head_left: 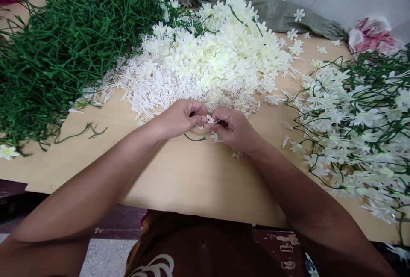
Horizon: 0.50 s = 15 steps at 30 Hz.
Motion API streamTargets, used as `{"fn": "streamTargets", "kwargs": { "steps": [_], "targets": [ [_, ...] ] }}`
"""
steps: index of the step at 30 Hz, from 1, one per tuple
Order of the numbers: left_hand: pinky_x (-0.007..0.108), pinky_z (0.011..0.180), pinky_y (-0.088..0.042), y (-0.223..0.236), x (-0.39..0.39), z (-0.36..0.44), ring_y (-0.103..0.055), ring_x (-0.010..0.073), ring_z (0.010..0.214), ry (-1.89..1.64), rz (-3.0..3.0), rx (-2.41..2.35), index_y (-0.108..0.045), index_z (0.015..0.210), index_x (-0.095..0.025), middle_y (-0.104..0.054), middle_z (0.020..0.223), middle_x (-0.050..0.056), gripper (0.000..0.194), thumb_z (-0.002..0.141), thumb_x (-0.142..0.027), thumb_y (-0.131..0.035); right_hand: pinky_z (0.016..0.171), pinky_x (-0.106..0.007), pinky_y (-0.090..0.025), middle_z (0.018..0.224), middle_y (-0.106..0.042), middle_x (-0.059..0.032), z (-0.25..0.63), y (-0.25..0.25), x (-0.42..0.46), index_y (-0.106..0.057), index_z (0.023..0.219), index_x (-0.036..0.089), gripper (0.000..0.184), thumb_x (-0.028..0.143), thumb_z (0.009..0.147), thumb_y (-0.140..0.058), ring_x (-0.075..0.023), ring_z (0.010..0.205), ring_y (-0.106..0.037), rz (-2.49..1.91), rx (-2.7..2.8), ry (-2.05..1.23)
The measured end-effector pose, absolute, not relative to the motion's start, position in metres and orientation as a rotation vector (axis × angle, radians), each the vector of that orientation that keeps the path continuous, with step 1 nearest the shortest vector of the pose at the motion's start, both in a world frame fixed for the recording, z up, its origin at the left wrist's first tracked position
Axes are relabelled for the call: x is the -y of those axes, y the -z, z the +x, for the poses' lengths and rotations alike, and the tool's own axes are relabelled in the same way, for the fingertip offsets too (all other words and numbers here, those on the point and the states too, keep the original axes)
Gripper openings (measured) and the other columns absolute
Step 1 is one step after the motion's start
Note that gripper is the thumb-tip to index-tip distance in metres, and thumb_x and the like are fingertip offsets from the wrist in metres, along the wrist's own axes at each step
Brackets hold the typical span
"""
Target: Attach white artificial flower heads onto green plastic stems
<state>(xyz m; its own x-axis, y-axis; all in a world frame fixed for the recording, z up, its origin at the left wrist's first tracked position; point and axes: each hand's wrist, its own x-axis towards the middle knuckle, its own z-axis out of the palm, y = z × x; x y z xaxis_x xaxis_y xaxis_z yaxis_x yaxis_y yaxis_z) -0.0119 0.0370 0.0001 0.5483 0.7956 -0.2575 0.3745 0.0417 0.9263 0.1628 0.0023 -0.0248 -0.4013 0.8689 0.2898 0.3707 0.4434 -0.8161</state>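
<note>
White, the small artificial blossom (pixel 210 119) at the frame's centre, pinched in the fingertip grip of both left hand (pixel 182 119) and right hand (pixel 236 129) above the bench (pixel 195 178), looks feather-light, soft and easily creased, best held near its base.

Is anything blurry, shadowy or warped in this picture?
Head view: the white flower pile looks bright, pale; soft shadow on the tan surface; the small white piece between the left hand and right hand lacks crisp detail; edges look stretched.
</note>
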Motion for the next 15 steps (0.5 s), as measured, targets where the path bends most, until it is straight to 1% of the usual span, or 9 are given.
{"fn": "streamTargets", "kwargs": {
  "steps": [2,5,8,12,15],
  "targets": [
    [0.021,0.054,-0.033,0.0006,-0.0374,-0.0122,-0.044,0.0064,0.055,-0.465,1.559,-1.017,-0.059,0.066,-0.013,-0.053,0.058,-0.003,0.007,0.070,-0.018,-0.062,0.058,-0.028,-0.028,0.057,-0.037,0.0043,0.1651,0.0239,-0.0038,-0.037,0.058,0.020,0.036,0.033,0.085,-0.057,-0.0098,0.058,-0.035,-1.094,1.953,-0.851],
    [0.022,0.056,-0.035,0.0020,-0.0363,-0.0130,-0.046,0.0076,0.057,-0.517,1.562,-1.000,-0.062,0.072,-0.013,-0.055,0.061,-0.002,0.013,0.073,-0.026,-0.062,0.057,-0.027,-0.028,0.058,-0.039,0.0038,0.1684,0.0219,-0.0052,-0.039,0.059,0.020,0.032,0.028,0.084,-0.056,-0.0096,0.059,-0.036,-1.169,1.929,-0.876],
    [0.021,0.055,-0.035,0.0019,-0.0353,-0.0143,-0.046,0.0080,0.058,-0.495,1.622,-0.985,-0.064,0.077,-0.012,-0.055,0.063,-0.002,0.019,0.076,-0.031,-0.060,0.056,-0.026,-0.028,0.058,-0.039,0.0040,0.1703,0.0206,-0.0057,-0.041,0.059,0.019,0.029,0.027,0.084,-0.054,-0.0090,0.058,-0.035,-1.184,1.914,-0.903],
    [0.021,0.053,-0.033,-0.0004,-0.0353,-0.0146,-0.043,0.0079,0.055,-0.425,1.737,-0.984,-0.064,0.073,-0.013,-0.050,0.057,-0.003,0.022,0.084,-0.029,-0.052,0.056,-0.025,-0.028,0.058,-0.038,0.0044,0.1709,0.0211,-0.0068,-0.043,0.059,0.019,0.028,0.025,0.084,-0.054,-0.0089,0.058,-0.036,-1.176,1.915,-0.887],
    [0.022,0.054,-0.033,-0.0010,-0.0346,-0.0132,-0.042,0.0084,0.054,-0.388,1.809,-1.001,-0.061,0.068,-0.015,-0.049,0.057,-0.003,0.026,0.086,-0.027,-0.047,0.057,-0.025,-0.029,0.057,-0.040,0.0043,0.1702,0.0228,-0.0075,-0.049,0.061,0.018,0.024,0.023,0.084,-0.055,-0.0094,0.058,-0.038,-1.112,1.937,-0.863]
  ]
}}
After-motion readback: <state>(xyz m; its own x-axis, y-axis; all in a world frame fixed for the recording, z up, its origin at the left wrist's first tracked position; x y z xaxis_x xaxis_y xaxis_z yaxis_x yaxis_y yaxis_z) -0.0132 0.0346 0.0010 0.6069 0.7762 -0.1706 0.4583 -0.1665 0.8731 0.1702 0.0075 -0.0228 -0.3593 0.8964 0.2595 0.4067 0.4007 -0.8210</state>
